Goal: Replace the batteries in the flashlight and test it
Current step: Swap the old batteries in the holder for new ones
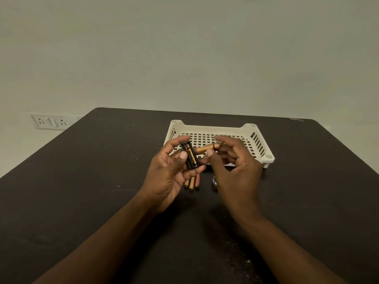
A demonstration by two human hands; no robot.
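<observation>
A small black plastic battery holder (191, 155), with a gold-and-black battery visible in one of its slots, is held above a dark table (82, 181). The left hand (172, 171) grips it, thumb across the front and fingers curled behind. Just to its right, the right hand (231, 167) pinches a loose gold cylindrical battery with a dark band (207, 148) between thumb and fingers, its near end close to the holder.

Below the hands, three more slim gold and copper-coloured batteries (192, 182) lie side by side on the table. Near them, partly hidden by the right hand, sits a small round dark part with a silvery rim (214, 179). Behind the hands stands a shallow white plastic basket with a gridded floor (205, 128). A white wall socket panel (50, 120) is at far left.
</observation>
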